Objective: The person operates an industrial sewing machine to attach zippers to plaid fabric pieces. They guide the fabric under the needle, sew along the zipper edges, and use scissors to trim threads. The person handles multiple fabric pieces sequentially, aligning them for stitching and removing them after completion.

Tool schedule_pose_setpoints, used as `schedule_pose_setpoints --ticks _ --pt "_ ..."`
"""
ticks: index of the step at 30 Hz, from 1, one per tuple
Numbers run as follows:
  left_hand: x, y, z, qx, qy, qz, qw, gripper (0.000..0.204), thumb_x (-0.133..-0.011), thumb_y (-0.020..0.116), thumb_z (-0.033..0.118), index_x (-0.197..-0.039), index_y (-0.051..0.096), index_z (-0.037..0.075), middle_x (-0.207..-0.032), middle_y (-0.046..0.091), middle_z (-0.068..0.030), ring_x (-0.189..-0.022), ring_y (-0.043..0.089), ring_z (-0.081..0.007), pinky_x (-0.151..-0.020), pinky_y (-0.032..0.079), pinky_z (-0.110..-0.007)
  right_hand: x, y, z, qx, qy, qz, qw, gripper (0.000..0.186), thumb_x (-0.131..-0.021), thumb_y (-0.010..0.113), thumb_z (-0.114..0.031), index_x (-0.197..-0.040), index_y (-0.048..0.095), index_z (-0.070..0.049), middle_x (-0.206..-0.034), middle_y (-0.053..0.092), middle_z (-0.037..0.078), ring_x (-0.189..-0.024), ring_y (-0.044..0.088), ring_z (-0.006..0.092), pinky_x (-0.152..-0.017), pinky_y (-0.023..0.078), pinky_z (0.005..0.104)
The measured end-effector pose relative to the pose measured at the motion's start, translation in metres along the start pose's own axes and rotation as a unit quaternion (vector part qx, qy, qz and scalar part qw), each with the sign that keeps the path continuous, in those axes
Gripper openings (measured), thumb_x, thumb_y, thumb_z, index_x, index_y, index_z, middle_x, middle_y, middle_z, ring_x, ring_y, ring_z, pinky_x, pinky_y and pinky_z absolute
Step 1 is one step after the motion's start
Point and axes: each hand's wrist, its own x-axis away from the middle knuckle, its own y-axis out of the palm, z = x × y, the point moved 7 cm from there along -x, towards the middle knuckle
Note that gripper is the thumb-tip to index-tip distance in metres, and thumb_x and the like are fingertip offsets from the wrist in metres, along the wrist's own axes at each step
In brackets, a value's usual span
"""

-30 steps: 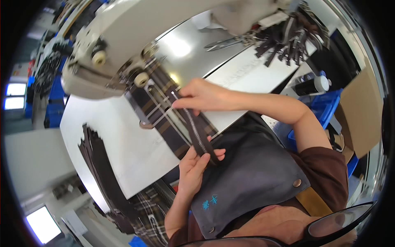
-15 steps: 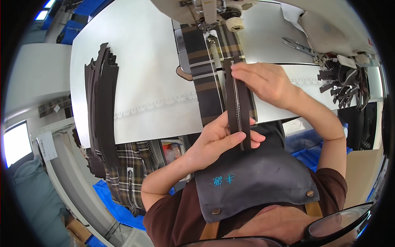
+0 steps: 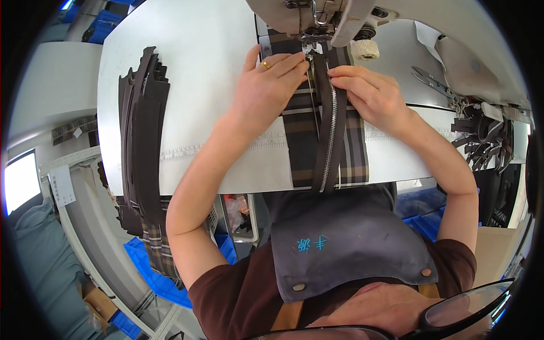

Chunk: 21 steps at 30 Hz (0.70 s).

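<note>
We see 2 bare hands at work beneath the cream-coloured metal sewing machine head [image 3: 345,22]. The long dark brown fabric zipper with silver metal teeth [image 3: 332,124] lies lengthwise on the brown, black and white plaid cloth panel [image 3: 303,141], its upper end near the needle area and its lower end near the front edge of the smooth white tabletop [image 3: 209,102]. We find the left hand [image 3: 269,85] palm down and spread, its outermost finger apart from the rest, its fingertips by the zipper's left edge; we cannot tell whether they touch the zipper. The right hand [image 3: 374,99] brings its thumb and fingertips nearly together, pinching the zipper's right edge near the top. Well to the left, we see a stack of dark brown fabric strips [image 3: 141,136].
</note>
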Motion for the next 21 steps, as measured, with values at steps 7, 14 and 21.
schedule_pose_setpoints --ticks 7,14,21 --pt "0.002 0.003 -0.003 0.019 -0.010 0.007 1.000 0.016 -0.083 0.065 0.014 -0.098 0.068 0.010 -0.110 0.065 -0.0005 -0.102 0.060 -0.0180 -0.104 0.028 -0.050 -0.013 0.004 0.001 -0.024 -0.006 0.003 1.000 0.024 -0.070 0.065 0.005 -0.092 0.061 -0.002 -0.099 0.065 0.009 -0.080 0.065 0.0248 -0.067 0.054 0.0306" --pt "-0.001 0.004 -0.006 0.046 -0.077 -0.013 0.996 0.017 -0.084 0.064 0.014 -0.100 0.067 0.012 -0.111 0.065 0.0000 -0.102 0.061 -0.0166 -0.106 0.022 -0.050 -0.011 0.016 0.006 -0.009 0.013 -0.025 1.000 0.022 -0.071 0.065 0.002 -0.092 0.060 -0.003 -0.098 0.065 0.008 -0.080 0.064 0.0251 -0.066 0.054 0.0314" --pt "0.003 0.005 -0.005 0.015 -0.023 0.018 0.999 0.017 -0.083 0.065 0.013 -0.100 0.069 0.014 -0.110 0.066 0.0048 -0.099 0.062 -0.0133 -0.107 0.018 -0.049 -0.015 0.015 0.005 0.107 -0.037 0.004 0.994 0.022 -0.072 0.064 -0.005 -0.095 0.064 -0.005 -0.097 0.066 0.006 -0.078 0.063 0.0212 -0.068 0.052 0.0309"
